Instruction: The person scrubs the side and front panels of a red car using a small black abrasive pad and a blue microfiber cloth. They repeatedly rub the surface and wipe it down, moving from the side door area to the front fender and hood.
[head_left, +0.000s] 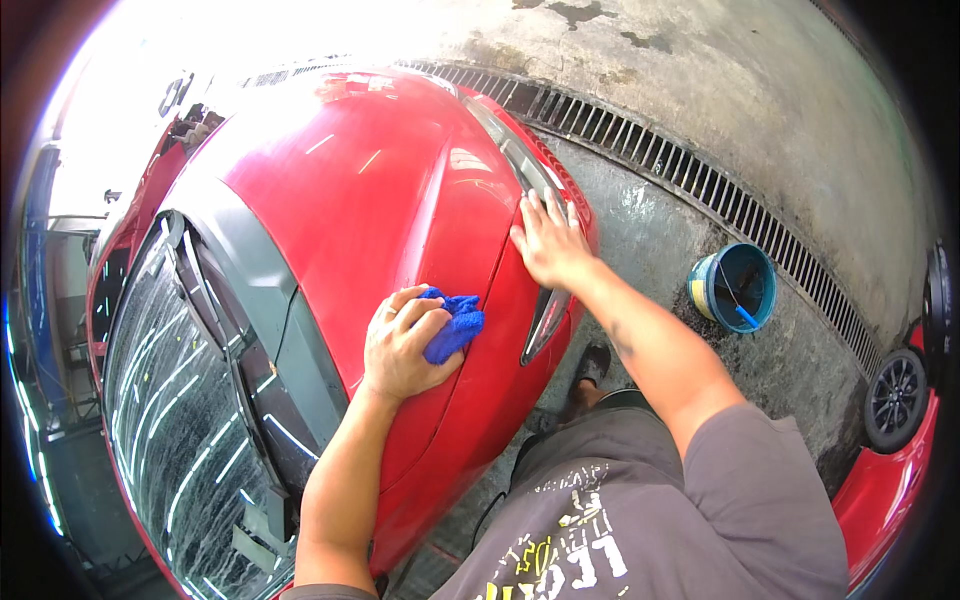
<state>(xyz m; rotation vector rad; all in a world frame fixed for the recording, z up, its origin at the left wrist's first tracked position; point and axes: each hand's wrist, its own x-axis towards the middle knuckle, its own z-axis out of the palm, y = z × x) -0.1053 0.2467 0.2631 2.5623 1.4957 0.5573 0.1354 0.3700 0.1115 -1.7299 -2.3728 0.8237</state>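
Before me is the front of a red car, its hood (330, 210) glossy with light reflections. My left hand (409, 349), a ring on one finger, grips a bunched blue microfiber cloth (455, 324) against the hood near its side seam. Part of the cloth is hidden under my fingers. Farther forward, my right hand (551, 240) rests palm down on the red fender beside the headlight (529, 169), holding nothing, with its fingers slightly spread. The hand and wrist cover part of the headlight, whose rear tip (546, 324) shows below.
A streaked windshield (180, 405) with wiper arms (244, 405) lies to the left. On the wet concrete floor at right stands a teal bucket (699, 289) with a blue-gripped handle. A metal drain grate (667, 161) curves past it. Another red car (889, 487) is at the far right.
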